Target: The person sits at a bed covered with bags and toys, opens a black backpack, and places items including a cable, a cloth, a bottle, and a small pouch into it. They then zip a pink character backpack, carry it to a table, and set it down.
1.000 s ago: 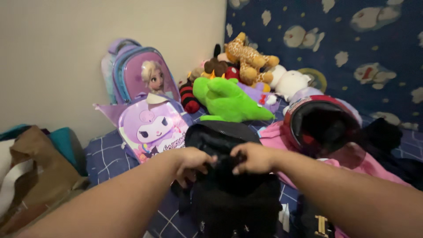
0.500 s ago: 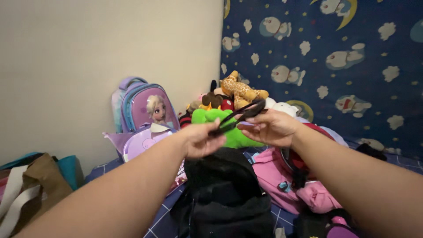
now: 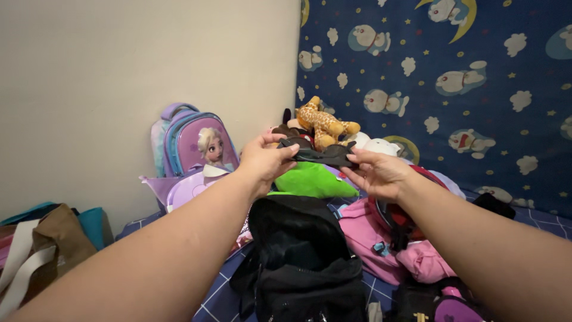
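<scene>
Since half a second ago the dark sunglasses [image 3: 317, 154] have turned from a slanted line between my hands to lying level, and both hands have drawn a little closer together around them. I see my left hand [image 3: 264, 162] pinching the left end of the sunglasses between thumb and fingertips, and my right hand [image 3: 376, 173] pinching the right end, its other fingers loosely curled under. From here the sunglasses look black and glossy, with a curved wraparound front seen nearly edge-on; I cannot tell whether the arms are folded. I hold them in the air at about chest height, in front of the plush toys and above the open black backpack [image 3: 304, 256], which sits on the checked blue bedsheet [image 3: 217, 304] between my forearms.

Just behind the sunglasses lies a green plush toy [image 3: 313, 180], and above it a spotted giraffe plush [image 3: 325, 124] tops the pile against the blue cartoon-print curtain [image 3: 453, 89]. Left of the pile a purple school bag [image 3: 193, 142] leans on the cream wall [image 3: 137, 77], with a lilac cartoon bag [image 3: 187, 189] in front of it. Under my right forearm I see a red helmet [image 3: 400, 219] on pink cloth [image 3: 369, 235]. At the far left sits a brown tote bag [image 3: 44, 247].
</scene>
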